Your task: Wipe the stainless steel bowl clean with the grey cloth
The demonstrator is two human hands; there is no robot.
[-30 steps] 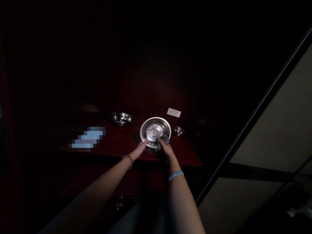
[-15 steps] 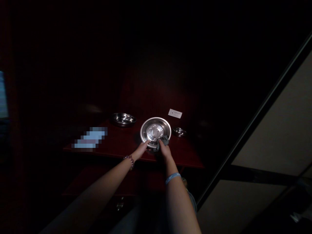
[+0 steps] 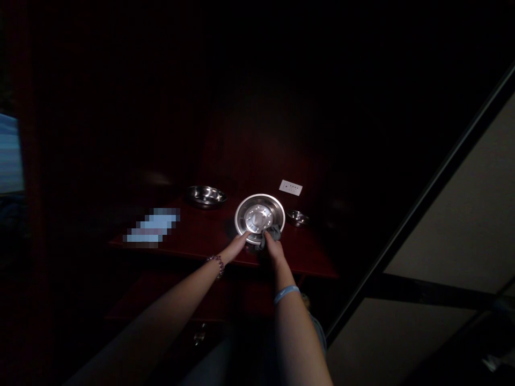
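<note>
A shiny steel basin [image 3: 260,206] is held up over the dark red shelf, tilted so that its inside faces me. My left hand [image 3: 235,247] grips the basin's near rim with the thumb over the edge and the fingers hidden beneath. At the near right rim, my right hand [image 3: 274,249] is closed on a crumpled grey cloth [image 3: 274,232] pressed against the basin. A wider steel bowl [image 3: 206,197] rests behind and to the left. To the right sits a small steel bowl [image 3: 298,217].
The dark red shelf [image 3: 193,236] has a lower level with a drawer handle [image 3: 199,335] below. A white socket plate [image 3: 290,187] is on the back panel. A blurred-out pale item [image 3: 153,226] lies at left. A slanted dark frame [image 3: 426,182] borders the right side.
The view has shifted slightly, so everything appears a little further right. Both hands keep their hold on the basin and cloth, with hardly any other movement.
</note>
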